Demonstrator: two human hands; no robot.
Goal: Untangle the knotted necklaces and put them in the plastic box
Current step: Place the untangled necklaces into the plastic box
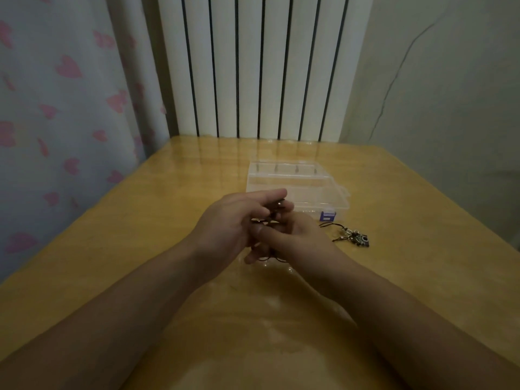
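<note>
My left hand [233, 220] and my right hand [295, 235] meet above the middle of the wooden table, fingers closed on a dark cord necklace [270, 219] bunched between them. Loops of its cord hang below my fingers. Most of the knot is hidden by my hands. Just behind them stands the clear plastic box [315, 190], its lid open toward the wall, with a small blue label at its front right corner. A second necklace [354, 236], dark cord with beads and a dark pendant, lies on the table to the right of my right hand.
The wooden table [140, 235] has a glossy top. A white ribbed radiator [253, 66] stands behind its far edge. A curtain with pink hearts [64, 108] hangs at the left, and a pale wall is at the right.
</note>
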